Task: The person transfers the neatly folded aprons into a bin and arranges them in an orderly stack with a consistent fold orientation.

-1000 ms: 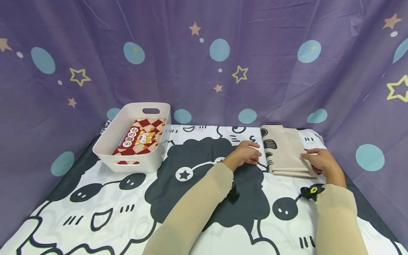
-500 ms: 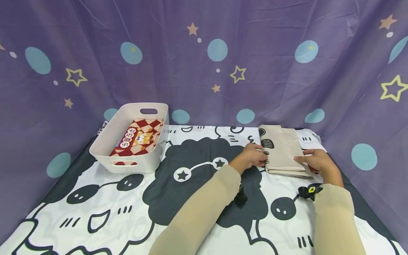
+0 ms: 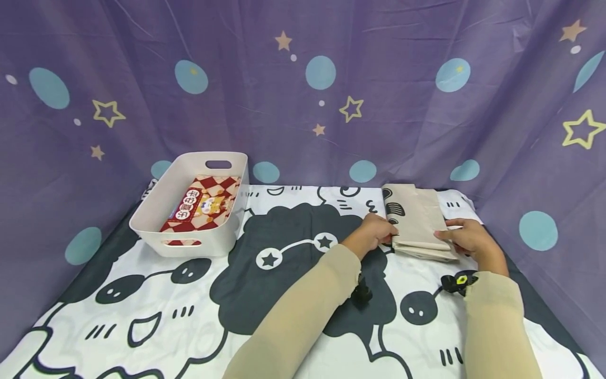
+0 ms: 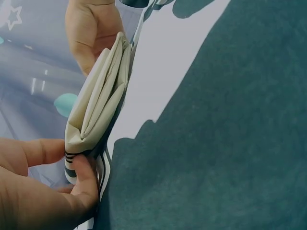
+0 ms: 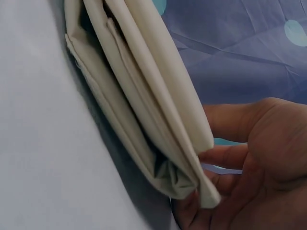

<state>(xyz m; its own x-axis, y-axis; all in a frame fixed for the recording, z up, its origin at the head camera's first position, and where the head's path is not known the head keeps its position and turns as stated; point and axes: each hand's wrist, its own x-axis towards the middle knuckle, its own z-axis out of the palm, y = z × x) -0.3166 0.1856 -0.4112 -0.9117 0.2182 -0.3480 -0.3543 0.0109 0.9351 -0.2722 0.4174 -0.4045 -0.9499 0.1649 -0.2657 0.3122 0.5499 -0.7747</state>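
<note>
A folded beige cloth (image 3: 416,218) with black printed figures along its left side lies at the back right of the table. Its layered folds face the wrist cameras. My left hand (image 3: 376,230) pinches the left edge of the cloth; in the left wrist view, thumb and finger meet the printed corner of the folds (image 4: 103,96). On the opposite side, my right hand (image 3: 468,239) grips the right edge, thumb on top. Curled fingers (image 5: 225,155) reach under that end of the cloth in the right wrist view, partly hidden by it.
A white plastic basket (image 3: 142,223) with handle holes stands at the back left. Inside lies a red-and-cream checked packet (image 3: 208,205) with a cartoon animal. The table bears a black-and-white cartoon cloth (image 3: 156,295). A purple curtain (image 3: 265,105) hangs close behind.
My left hand has moved right from beside the cloth to take its left edge. The right hand has shifted slightly left, and the right front corner of the cloth is tucked in.
</note>
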